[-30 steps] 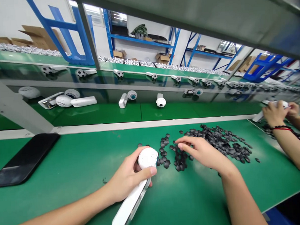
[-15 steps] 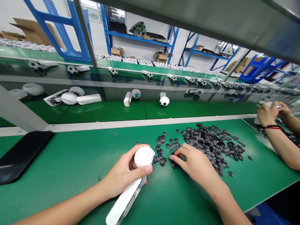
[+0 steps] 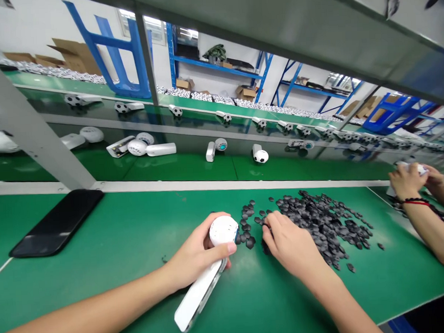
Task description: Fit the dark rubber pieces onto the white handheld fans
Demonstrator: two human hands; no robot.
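Observation:
My left hand (image 3: 207, 250) is closed round a white handheld fan (image 3: 198, 297) with a round head, its thumb lying across the neck. The fan's long handle slants down toward the table's near side. To the right, my right hand (image 3: 289, 242) has thumb and fingertips pinched together at the edge of the scattered black pieces, on a small black pentagonal piece (image 3: 265, 225) that is mostly hidden by the fingers. A large heap of such black pieces (image 3: 320, 221) spreads beyond that hand. A few loose black pieces (image 3: 250, 242) lie between the two hands.
A black phone-like slab (image 3: 59, 225) lies at left by a metal post (image 3: 40, 130). Behind the white rail (image 3: 193, 186), a belt (image 3: 222, 171) carries white fans, some with football patterns. At right, another person's hands (image 3: 410, 183) hold a white part.
The view has shifted, so the scene sits further right and slightly lower. My right fingers have drawn together over a black piece. My left hand keeps its hold on the fan.

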